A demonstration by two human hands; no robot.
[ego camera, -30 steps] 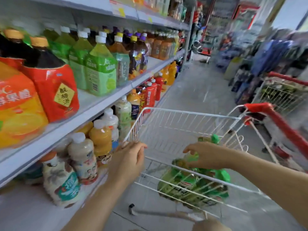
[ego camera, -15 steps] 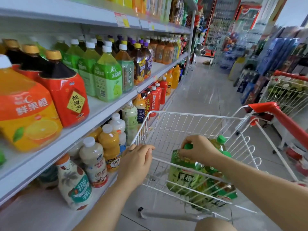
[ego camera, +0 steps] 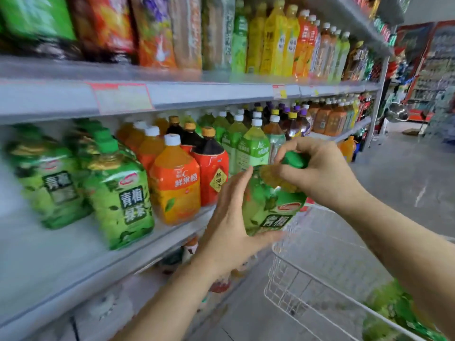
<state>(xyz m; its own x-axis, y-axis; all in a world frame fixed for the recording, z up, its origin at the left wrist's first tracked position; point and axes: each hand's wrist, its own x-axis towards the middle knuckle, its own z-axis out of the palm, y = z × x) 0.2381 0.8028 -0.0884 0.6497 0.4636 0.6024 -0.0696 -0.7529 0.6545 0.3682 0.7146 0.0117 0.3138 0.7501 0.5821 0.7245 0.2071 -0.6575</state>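
A large green tea bottle (ego camera: 270, 207) with a green cap is held in the air in front of the middle shelf, above the white wire cart (ego camera: 310, 274). My right hand (ego camera: 322, 173) grips its neck and cap from above. My left hand (ego camera: 231, 225) cups the bottle's left side and base, fingers and thumb wrapped around it. Two matching green tea bottles (ego camera: 118, 195) stand on the shelf at the left. Another green bottle (ego camera: 398, 316) lies in the cart at the lower right.
The middle shelf (ego camera: 172, 232) carries orange juice bottles (ego camera: 174, 185), dark plum drink bottles (ego camera: 211, 166) and light green bottles (ego camera: 253, 148). An upper shelf (ego camera: 221, 92) holds more drinks. The grey aisle floor (ego camera: 406, 178) runs to the right toward a cooler.
My right hand has lifted a green bottle out of the cart up to shelf height. My left hand left the cart rim and now holds the bottle. The view swung up toward the shelves.
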